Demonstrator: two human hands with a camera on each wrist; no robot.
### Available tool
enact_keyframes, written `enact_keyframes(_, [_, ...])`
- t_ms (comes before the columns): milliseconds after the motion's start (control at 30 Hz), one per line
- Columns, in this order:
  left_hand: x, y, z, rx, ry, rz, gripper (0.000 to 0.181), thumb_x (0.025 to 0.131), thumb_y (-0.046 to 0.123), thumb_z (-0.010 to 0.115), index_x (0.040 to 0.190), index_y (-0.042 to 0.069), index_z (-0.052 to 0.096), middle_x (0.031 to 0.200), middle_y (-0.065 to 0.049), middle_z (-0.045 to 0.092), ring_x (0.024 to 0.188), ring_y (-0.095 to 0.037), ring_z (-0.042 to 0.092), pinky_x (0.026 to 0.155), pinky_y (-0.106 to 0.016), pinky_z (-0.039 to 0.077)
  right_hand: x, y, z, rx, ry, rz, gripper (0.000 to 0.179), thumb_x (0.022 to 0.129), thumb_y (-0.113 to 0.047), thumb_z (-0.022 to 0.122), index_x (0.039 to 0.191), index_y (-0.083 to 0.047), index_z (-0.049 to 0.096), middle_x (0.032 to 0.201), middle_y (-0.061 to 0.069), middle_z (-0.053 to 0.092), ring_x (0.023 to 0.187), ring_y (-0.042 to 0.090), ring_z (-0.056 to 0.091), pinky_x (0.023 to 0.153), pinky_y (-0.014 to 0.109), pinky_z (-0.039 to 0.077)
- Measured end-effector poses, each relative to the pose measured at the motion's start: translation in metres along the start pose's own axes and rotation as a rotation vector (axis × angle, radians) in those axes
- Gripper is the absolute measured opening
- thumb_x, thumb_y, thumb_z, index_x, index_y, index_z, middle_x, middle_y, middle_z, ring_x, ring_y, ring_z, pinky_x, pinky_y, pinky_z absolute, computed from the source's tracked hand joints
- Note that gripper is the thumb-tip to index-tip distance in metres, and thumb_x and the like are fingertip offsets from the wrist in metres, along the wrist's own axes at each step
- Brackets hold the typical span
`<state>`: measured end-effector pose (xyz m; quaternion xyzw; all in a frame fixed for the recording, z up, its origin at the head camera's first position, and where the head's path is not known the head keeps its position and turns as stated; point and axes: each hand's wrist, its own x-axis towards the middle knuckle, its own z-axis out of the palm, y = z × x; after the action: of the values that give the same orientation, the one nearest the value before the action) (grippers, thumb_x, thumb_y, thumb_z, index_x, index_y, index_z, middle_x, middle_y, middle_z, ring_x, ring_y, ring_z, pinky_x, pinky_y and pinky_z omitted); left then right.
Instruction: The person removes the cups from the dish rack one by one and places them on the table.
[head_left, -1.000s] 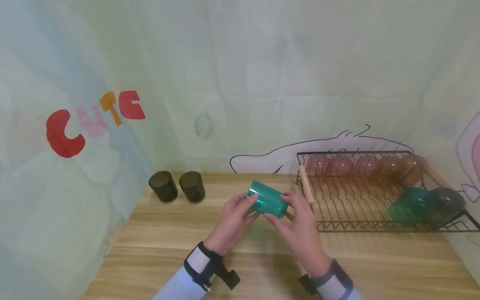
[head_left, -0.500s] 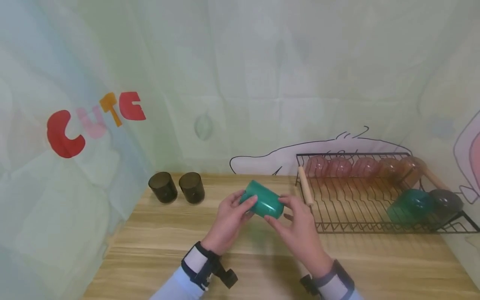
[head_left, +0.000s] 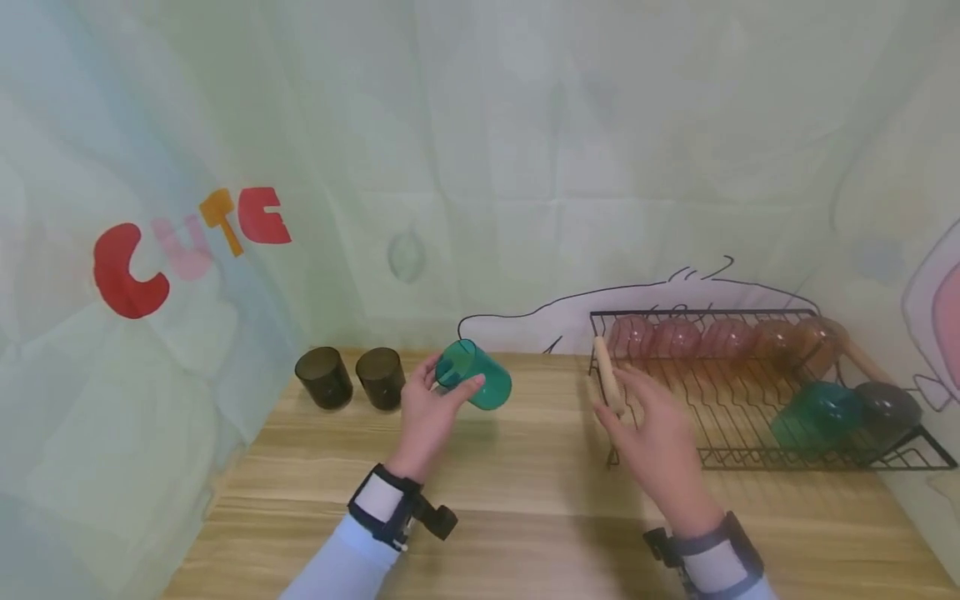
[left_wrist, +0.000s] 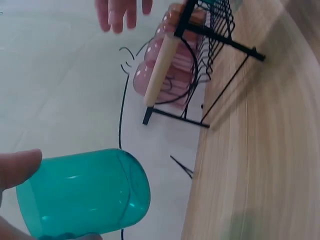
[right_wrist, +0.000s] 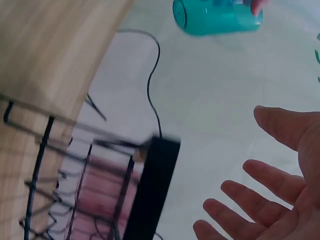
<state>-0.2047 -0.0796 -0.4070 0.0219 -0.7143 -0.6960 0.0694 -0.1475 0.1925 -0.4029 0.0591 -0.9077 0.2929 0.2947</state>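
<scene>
My left hand (head_left: 427, 417) grips a teal see-through cup (head_left: 486, 382) above the table, thumb on its near side and fingers round the far side. The cup is tilted, its mouth up and to the left. In the left wrist view the thumb (left_wrist: 20, 167) lies at the rim end, and the cup's base points away. My right hand (head_left: 660, 442) holds nothing; its fingers are apart, and in the head view it overlaps the left end of the black wire dish rack (head_left: 720, 458). Two dark cups (head_left: 325, 379) stand upright on the table, left of my left hand.
Several pink and amber cups (head_left: 678, 337) sit upside down along the rack's back row. At its right front are another teal cup (head_left: 817, 417) and a dark grey cup (head_left: 888, 417). A wooden handle (head_left: 607, 375) bounds the rack's left end. A printed curtain (head_left: 510, 167) hangs behind the table.
My right hand has let go of the teal cup and moved right to the rack's end. My left hand has carried the cup left, and its mouth has turned more into view.
</scene>
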Motion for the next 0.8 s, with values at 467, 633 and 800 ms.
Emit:
enact_keyframes(467, [0.022, -0.016, -0.014, 0.310, 0.169, 0.203, 0.080, 0.072, 0.037, 0.079, 0.135, 0.005, 0.041, 0.129, -0.008, 0.047, 0.119, -0.023, 0.043, 0.095, -0.041, 0.037, 0.005, 0.022, -0.018, -0.054, -0.076, 0.094, 0.063, 0.083, -0.053, 0.063, 0.130, -0.012, 0.052, 0.139, 0.011, 0.042, 0.125, 0.034, 0.038, 0.097, 0.056, 0.032])
enact_keyframes(633, [0.030, -0.030, -0.014, 0.376, 0.156, 0.197, 0.080, 0.072, 0.036, 0.079, 0.135, 0.006, 0.041, 0.128, -0.007, 0.049, 0.117, -0.022, 0.045, 0.094, -0.040, 0.038, 0.005, 0.025, -0.018, -0.052, -0.098, 0.108, 0.063, 0.083, -0.055, 0.061, 0.130, -0.014, 0.053, 0.140, 0.009, 0.041, 0.125, 0.033, 0.038, 0.097, 0.057, 0.032])
enact_keyframes(800, [0.036, -0.039, -0.012, 0.422, 0.131, 0.152, 0.081, 0.073, 0.036, 0.078, 0.137, 0.006, 0.039, 0.131, -0.010, 0.047, 0.119, -0.024, 0.043, 0.095, -0.042, 0.038, 0.005, 0.026, -0.019, -0.054, -0.122, 0.128, 0.063, 0.084, -0.055, 0.060, 0.131, -0.014, 0.052, 0.142, 0.009, 0.039, 0.126, 0.034, 0.037, 0.096, 0.059, 0.031])
